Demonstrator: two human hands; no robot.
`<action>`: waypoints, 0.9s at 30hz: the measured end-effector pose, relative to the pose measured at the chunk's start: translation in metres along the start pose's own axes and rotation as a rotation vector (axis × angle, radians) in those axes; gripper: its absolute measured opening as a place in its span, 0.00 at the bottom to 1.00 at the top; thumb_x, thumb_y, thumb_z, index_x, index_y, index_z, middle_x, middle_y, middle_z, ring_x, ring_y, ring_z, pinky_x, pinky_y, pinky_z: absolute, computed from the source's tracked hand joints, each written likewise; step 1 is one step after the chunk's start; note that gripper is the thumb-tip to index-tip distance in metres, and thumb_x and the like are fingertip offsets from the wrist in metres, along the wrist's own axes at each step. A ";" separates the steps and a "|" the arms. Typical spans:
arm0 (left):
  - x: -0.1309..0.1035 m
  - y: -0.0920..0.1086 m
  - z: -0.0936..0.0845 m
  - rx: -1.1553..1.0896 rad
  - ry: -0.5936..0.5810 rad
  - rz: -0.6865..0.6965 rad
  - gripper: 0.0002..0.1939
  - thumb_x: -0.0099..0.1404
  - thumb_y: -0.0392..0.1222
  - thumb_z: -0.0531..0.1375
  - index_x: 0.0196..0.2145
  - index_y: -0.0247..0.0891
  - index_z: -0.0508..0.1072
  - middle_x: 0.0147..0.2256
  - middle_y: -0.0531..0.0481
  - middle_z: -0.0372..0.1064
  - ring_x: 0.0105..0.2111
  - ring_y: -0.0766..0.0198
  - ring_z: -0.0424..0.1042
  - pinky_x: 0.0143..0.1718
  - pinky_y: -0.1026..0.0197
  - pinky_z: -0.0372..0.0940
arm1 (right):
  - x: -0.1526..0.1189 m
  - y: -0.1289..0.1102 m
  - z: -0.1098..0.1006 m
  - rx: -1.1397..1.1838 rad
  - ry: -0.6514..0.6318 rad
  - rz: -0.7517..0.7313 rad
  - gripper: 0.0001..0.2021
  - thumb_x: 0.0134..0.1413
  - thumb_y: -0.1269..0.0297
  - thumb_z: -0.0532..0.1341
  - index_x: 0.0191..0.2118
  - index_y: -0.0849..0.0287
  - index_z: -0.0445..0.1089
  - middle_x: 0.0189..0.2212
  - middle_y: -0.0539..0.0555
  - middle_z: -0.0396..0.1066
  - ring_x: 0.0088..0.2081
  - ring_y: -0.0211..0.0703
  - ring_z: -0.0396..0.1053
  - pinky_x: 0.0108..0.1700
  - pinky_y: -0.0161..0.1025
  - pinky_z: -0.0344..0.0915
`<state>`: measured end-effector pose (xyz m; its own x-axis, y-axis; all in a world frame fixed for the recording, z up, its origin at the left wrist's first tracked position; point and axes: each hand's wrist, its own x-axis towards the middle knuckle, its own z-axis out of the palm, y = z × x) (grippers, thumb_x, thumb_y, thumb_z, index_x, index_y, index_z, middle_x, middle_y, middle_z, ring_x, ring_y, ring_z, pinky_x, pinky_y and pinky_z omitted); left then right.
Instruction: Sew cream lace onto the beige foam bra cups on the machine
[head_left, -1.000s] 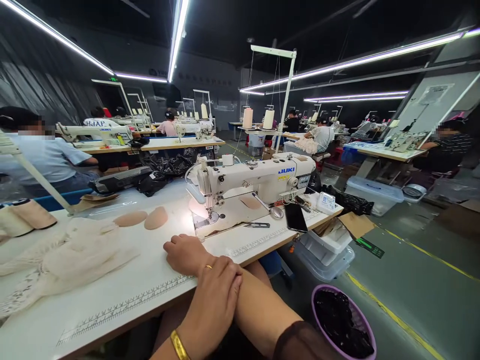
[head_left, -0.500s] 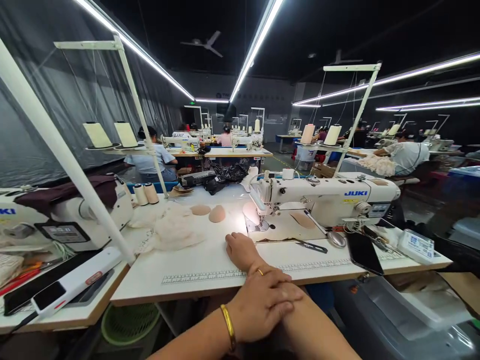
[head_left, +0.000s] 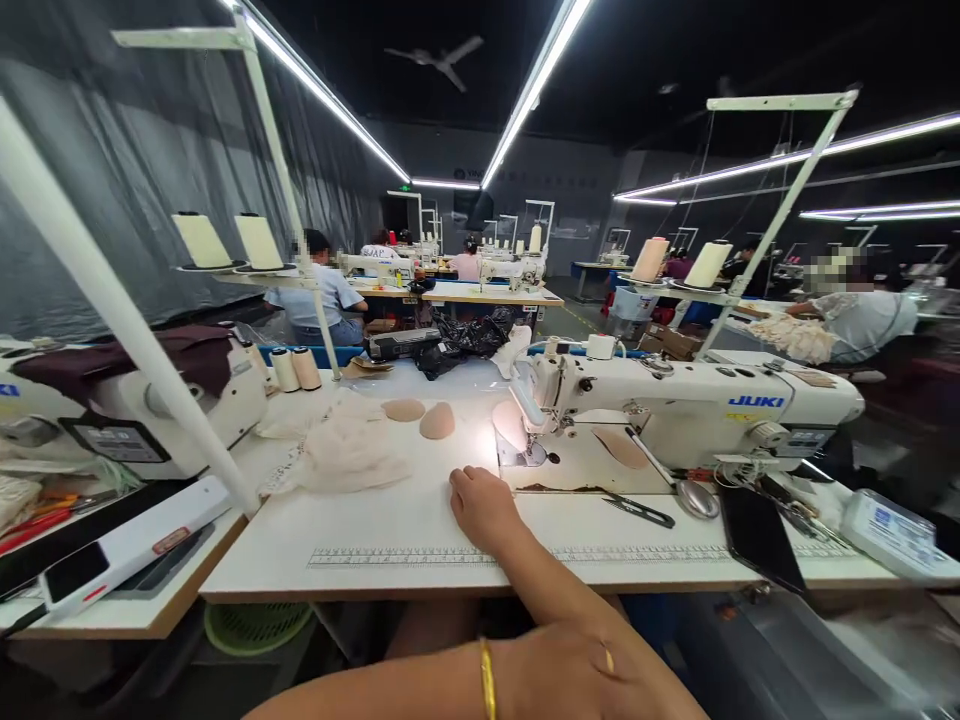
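Note:
My right hand (head_left: 484, 508) rests palm down on the white sewing table (head_left: 405, 525), left of the needle area, fingers loosely bent against the top. Nothing shows in it. My left hand (head_left: 566, 672), with a gold bracelet (head_left: 488, 680) at the wrist, lies across my right forearm; its fingers are blurred and hard to make out. A JUKI sewing machine (head_left: 675, 400) stands to the right, a beige rounded pad (head_left: 510, 428) beside its needle. Two more beige pads, one oval (head_left: 403, 410) and one domed (head_left: 437, 421), lie beyond my right hand, near a sheer cream fabric heap (head_left: 349, 450).
Thread snips (head_left: 641, 511), a round metal dish (head_left: 697, 498) and a phone (head_left: 761, 538) lie at the right. A pole (head_left: 127, 300) crosses the left side. Black plastic bags (head_left: 465, 345) sit behind. A co-worker (head_left: 315, 295) sits ahead on the left.
My left hand has slid down and back along my right forearm, toward the bottom edge. My right hand stays on the table. The view has shifted slightly.

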<state>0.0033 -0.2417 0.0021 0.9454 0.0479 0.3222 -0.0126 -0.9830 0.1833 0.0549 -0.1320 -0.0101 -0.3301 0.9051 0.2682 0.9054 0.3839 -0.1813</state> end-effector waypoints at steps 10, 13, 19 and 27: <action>0.043 0.012 0.008 -0.162 0.244 0.435 0.07 0.78 0.42 0.54 0.43 0.44 0.72 0.35 0.53 0.77 0.33 0.61 0.71 0.38 0.55 0.63 | 0.009 0.014 -0.015 0.004 -0.097 0.009 0.09 0.69 0.65 0.53 0.49 0.55 0.68 0.46 0.53 0.76 0.47 0.50 0.72 0.40 0.42 0.69; 0.029 -0.024 -0.014 -0.059 0.167 0.314 0.10 0.77 0.38 0.52 0.44 0.46 0.73 0.35 0.52 0.76 0.33 0.58 0.69 0.37 0.54 0.62 | 0.009 0.013 -0.018 0.006 -0.095 -0.003 0.10 0.70 0.66 0.52 0.50 0.56 0.68 0.45 0.52 0.76 0.46 0.48 0.73 0.41 0.40 0.69; 0.028 -0.028 -0.029 -0.023 0.163 0.096 0.14 0.78 0.43 0.53 0.35 0.42 0.72 0.35 0.50 0.72 0.35 0.58 0.66 0.41 0.55 0.63 | 0.013 0.010 -0.020 0.019 -0.096 0.019 0.09 0.69 0.69 0.53 0.50 0.57 0.68 0.43 0.52 0.76 0.43 0.48 0.74 0.41 0.41 0.70; 0.046 0.001 -0.005 -0.134 0.313 0.385 0.14 0.81 0.42 0.48 0.40 0.39 0.71 0.32 0.51 0.72 0.31 0.61 0.63 0.35 0.56 0.60 | 0.010 0.015 -0.018 0.033 -0.094 0.003 0.08 0.68 0.66 0.54 0.48 0.55 0.68 0.45 0.52 0.77 0.45 0.50 0.74 0.39 0.43 0.72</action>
<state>0.0452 -0.2393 0.0216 0.7214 -0.2421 0.6488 -0.4019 -0.9093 0.1075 0.0698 -0.1202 0.0070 -0.3522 0.9189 0.1778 0.8977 0.3854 -0.2136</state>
